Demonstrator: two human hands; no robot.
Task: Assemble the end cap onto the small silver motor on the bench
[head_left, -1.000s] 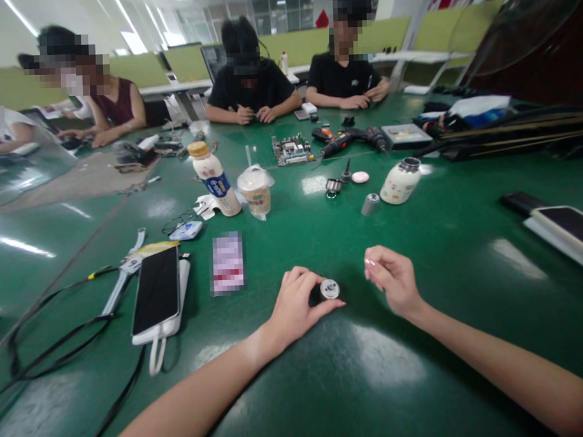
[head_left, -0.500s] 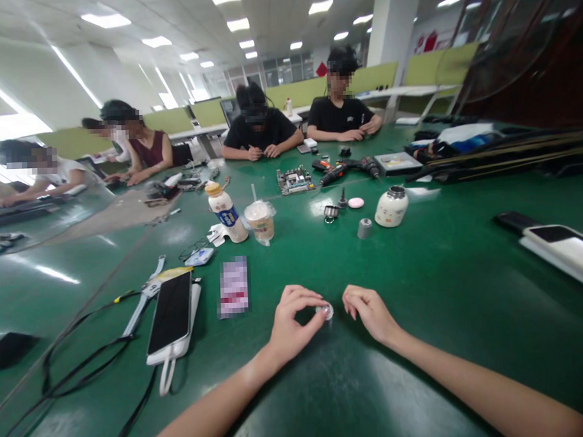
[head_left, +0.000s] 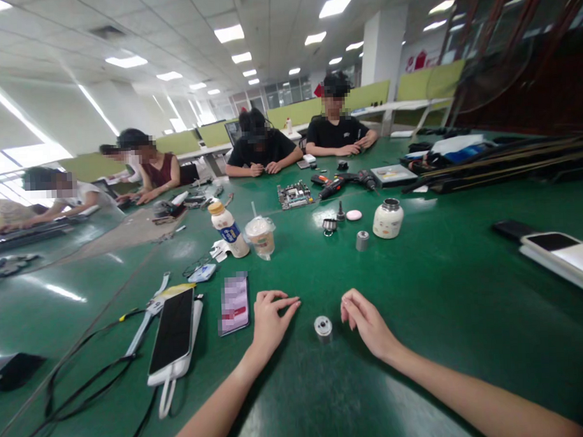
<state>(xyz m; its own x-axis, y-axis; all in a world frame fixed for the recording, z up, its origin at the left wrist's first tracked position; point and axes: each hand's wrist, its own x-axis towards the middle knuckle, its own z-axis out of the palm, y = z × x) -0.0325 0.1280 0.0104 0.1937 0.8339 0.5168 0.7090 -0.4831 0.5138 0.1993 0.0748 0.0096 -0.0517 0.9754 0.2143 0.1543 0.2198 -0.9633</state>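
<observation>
A small silver metal cylinder [head_left: 323, 327] stands upright on the green table between my hands. Its round top face has a centre hub and small dark holes. My left hand [head_left: 271, 316] rests to the left of it, apart from it, with thumb and forefinger stretched out and nothing between them. To the right of the cylinder, my right hand [head_left: 364, 318] lies on its side with fingers curled in. Whatever those fingers hold, if anything, is hidden. Farther off, a similar grey cylinder [head_left: 362, 241] stands beside a black ring-shaped part [head_left: 329, 227] and a dark shafted part [head_left: 340, 211].
Left of my hands lie a purple-screened phone [head_left: 234, 303] and a black phone [head_left: 172, 331] on a power bank. A bottle [head_left: 229, 230], a plastic cup [head_left: 260, 237] and a white jar [head_left: 388, 219] stand ahead. Beyond are a circuit board [head_left: 294, 195], power drills [head_left: 347, 181] and several people.
My left hand has let go of the silver cylinder and drawn back to the left. The right hand stays curled in nearly the same place. The camera view has tilted up slightly.
</observation>
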